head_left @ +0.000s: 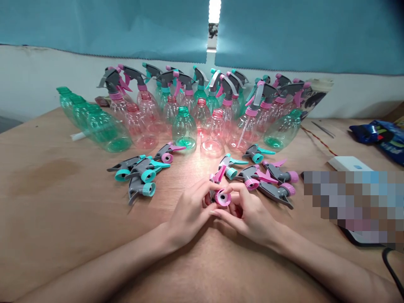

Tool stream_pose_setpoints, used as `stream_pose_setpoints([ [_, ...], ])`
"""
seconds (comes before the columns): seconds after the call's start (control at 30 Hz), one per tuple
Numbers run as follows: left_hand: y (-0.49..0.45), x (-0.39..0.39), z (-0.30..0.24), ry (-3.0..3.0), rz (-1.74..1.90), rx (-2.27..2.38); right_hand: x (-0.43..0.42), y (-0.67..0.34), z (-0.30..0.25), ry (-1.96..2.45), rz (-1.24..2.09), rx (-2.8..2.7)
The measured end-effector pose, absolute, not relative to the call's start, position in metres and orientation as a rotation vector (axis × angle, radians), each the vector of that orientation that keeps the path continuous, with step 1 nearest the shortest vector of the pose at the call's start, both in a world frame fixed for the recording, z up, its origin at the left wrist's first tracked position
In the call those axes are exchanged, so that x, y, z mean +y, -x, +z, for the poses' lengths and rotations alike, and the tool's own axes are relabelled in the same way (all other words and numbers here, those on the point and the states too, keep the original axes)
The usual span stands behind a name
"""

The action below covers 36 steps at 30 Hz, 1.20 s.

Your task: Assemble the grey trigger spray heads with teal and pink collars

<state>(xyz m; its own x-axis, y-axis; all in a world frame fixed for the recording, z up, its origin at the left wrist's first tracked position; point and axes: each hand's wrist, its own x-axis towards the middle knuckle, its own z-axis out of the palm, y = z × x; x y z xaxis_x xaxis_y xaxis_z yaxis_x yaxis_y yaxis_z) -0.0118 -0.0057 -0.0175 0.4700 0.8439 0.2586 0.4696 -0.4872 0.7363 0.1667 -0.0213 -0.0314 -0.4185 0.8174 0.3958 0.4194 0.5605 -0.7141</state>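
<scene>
Between my hands, just above the table, is a grey and pink trigger sprayer head (223,198), its pink collar opening turned toward me. My left hand (192,206) closes around its left side. The fingers and thumb of my right hand (252,210) close on the collar from the right. Loose grey and pink sprayer heads (277,193) lie beyond my right hand, with a grey and teal one (230,166) just behind the held head. More teal-collared sprayer heads (142,174) lie in a group beyond my left hand.
Rows of clear green bottles (184,130) and pink bottles (213,136) stand at the back, many with sprayer heads on. At the right are a white box (350,163), a blurred-out flat device (356,206), a blue packet (383,136), tweezers (323,129) and a black cable (391,265).
</scene>
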Motion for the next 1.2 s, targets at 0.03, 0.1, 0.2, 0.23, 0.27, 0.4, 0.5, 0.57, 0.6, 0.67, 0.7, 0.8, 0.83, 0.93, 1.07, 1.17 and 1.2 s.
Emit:
stream_pose_setpoints([
  [0.03, 0.012, -0.006, -0.017, -2.142, 0.828, 1.083, -0.021, -0.167, -0.031, 0.995, 0.673, -2.053],
  [0.1, 0.011, -0.006, -0.016, -2.156, 0.818, 1.079, -0.020, -0.168, -0.029, 1.002, 0.632, -2.079],
  [0.2, 0.011, -0.007, -0.014, -2.173, 0.821, 1.068, -0.017, -0.171, -0.024, 0.988, 0.503, -2.128],
  [0.23, 0.010, -0.007, -0.013, -2.177, 0.823, 1.063, -0.017, -0.172, -0.023, 0.977, 0.455, -2.141],
  [0.27, 0.010, -0.007, -0.013, -2.180, 0.819, 1.056, -0.016, -0.173, -0.021, 0.964, 0.413, -2.154],
  [0.4, 0.009, -0.007, -0.012, -2.171, 0.786, 1.028, -0.012, -0.178, -0.017, 0.925, 0.337, -2.195],
  [0.5, 0.009, -0.006, -0.012, -2.146, 0.790, 1.027, -0.010, -0.179, -0.015, 0.914, 0.371, -2.250],
  [0.57, 0.009, -0.005, -0.012, -2.132, 0.799, 1.021, -0.009, -0.179, -0.013, 0.886, 0.396, -2.282],
  [0.6, 0.009, -0.005, -0.012, -2.126, 0.803, 1.015, -0.009, -0.178, -0.012, 0.870, 0.407, -2.286],
  [0.67, 0.009, -0.004, -0.012, -2.119, 0.805, 0.994, -0.009, -0.177, -0.012, 0.842, 0.416, -2.274],
  [0.7, 0.009, -0.004, -0.012, -2.115, 0.806, 0.982, -0.008, -0.176, -0.012, 0.831, 0.416, -2.270],
  [0.8, 0.009, -0.003, -0.011, -2.098, 0.813, 0.980, -0.007, -0.176, -0.016, 0.812, 0.369, -2.279],
  [0.83, 0.009, -0.003, -0.011, -2.090, 0.819, 0.995, -0.006, -0.176, -0.017, 0.817, 0.352, -2.278],
  [0.93, 0.009, -0.001, -0.010, -2.063, 0.825, 1.044, -0.006, -0.178, -0.019, 0.856, 0.353, -2.232],
  [1.07, 0.010, 0.000, -0.011, -2.038, 0.826, 1.090, -0.010, -0.177, -0.021, 1.011, 0.616, -2.010],
  [1.17, 0.010, 0.000, -0.011, -2.025, 0.834, 1.102, -0.013, -0.177, -0.023, 1.087, 0.809, -1.816],
  [1.2, 0.010, 0.000, -0.011, -2.023, 0.833, 1.101, -0.014, -0.177, -0.024, 1.093, 0.823, -1.773],
])
